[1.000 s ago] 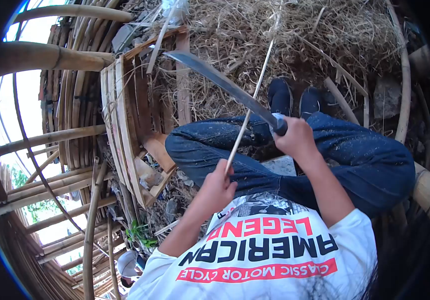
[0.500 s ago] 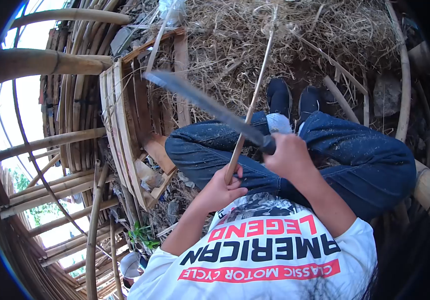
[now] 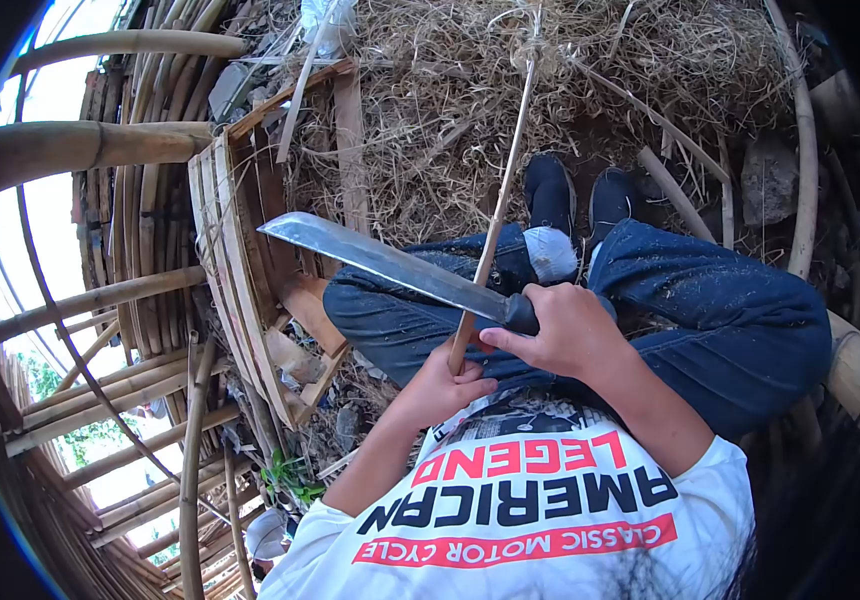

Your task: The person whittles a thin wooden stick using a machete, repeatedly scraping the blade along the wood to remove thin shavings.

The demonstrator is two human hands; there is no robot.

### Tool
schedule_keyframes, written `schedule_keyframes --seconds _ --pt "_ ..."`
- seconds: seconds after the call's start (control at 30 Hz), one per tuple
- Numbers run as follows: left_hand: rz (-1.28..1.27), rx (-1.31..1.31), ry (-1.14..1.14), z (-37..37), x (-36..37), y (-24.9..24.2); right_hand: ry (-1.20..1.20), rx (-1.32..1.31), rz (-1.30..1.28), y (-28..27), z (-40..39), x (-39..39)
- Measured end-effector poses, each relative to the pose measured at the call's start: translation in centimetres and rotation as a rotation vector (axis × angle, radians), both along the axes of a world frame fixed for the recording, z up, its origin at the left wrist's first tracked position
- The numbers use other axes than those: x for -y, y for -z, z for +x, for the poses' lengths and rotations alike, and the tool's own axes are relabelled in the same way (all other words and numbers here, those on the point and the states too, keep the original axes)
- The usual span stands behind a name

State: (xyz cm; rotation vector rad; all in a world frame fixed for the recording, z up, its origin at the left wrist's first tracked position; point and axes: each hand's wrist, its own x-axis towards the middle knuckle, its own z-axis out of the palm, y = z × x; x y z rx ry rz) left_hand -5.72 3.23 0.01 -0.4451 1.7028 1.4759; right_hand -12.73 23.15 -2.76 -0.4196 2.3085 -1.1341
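Two grips: left hand (image 3: pixel 438 388) grasps strip (image 3: pixel 503 205) | right hand (image 3: pixel 572 335) grasps knife (image 3: pixel 380 261) | shavings (image 3: pixel 430 135) beyond shoes (image 3: pixel 550 188)

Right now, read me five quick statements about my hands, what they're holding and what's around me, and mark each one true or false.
1. The right hand holds a machete by its handle. True.
2. The left hand grips the blade. False: it grips a thin strip.
3. In this view, the blade crosses the strip beyond the left hand. True.
4. The shirt is plain black. False: it is white with printed lettering.
5. Dry, straw-like litter lies on the ground around the shoes. True.
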Motion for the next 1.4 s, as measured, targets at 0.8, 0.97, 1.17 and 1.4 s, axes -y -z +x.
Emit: schedule_keyframes --seconds 0.8,0.97,1.17,1.4 --pt "-0.106 -0.089 0.035 1.3 0.2 -1.1 0.198 0.070 -0.005 3.5 -1.5 -0.5" --pt "-0.008 -0.020 -0.003 1.6 -0.3 -0.6 0.155 0.049 -0.013 2.5 0.0 0.1" --pt "-0.201 -0.143 0.068 2.2 -0.3 -0.3 0.058 0.186 0.075 1.4 -2.0 -0.9" --pt "-0.461 -0.248 0.171 2.4 -1.2 -1.3 0.029 0.096 0.191 0.6 -1.5 -1.0"
